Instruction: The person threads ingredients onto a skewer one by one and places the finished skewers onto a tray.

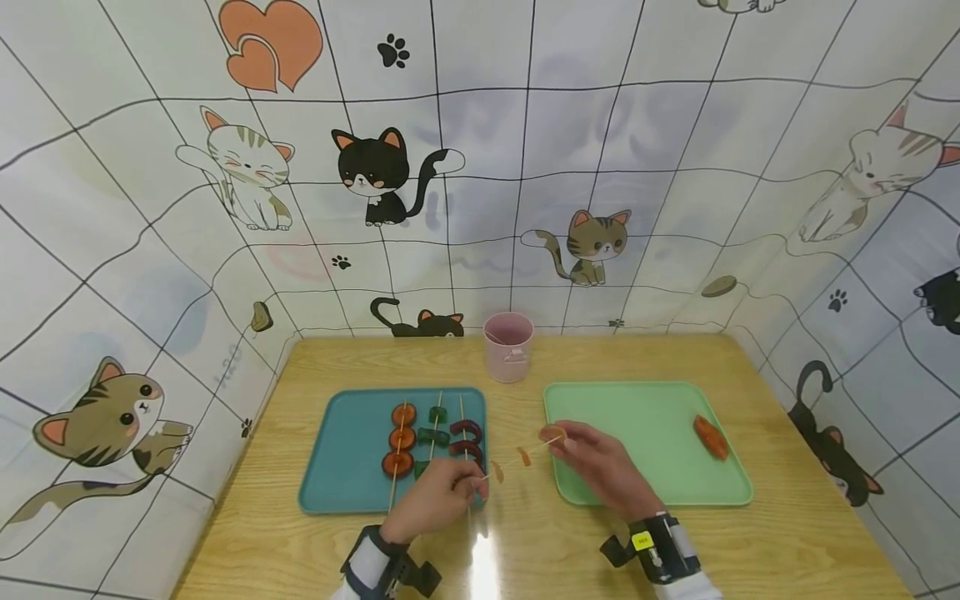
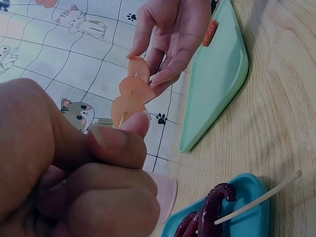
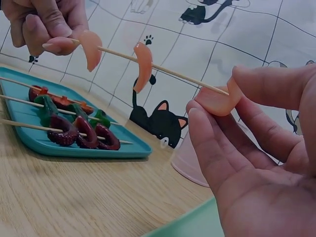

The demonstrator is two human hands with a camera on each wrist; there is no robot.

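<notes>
My left hand (image 1: 435,498) grips a thin wooden skewer (image 3: 182,77) near one end, holding it above the table between the two trays. Two curved, pale orange slices (image 3: 143,67) are threaded on it, spaced apart. At the skewer's far end, my right hand (image 1: 600,467) pinches a third orange slice (image 3: 217,101) between thumb and fingers, and the skewer's tip meets this slice. In the head view the right hand is over the left edge of the green tray (image 1: 622,404). The left hand overlaps the front right corner of the blue tray (image 1: 337,458).
On the blue tray lie three loaded skewers: round orange-red slices (image 1: 402,437), green pieces (image 1: 433,436) and dark red tentacle pieces (image 1: 467,428). One orange-red piece (image 1: 710,437) lies on the green tray's right side. A pink bucket (image 1: 509,358) stands behind, between the trays.
</notes>
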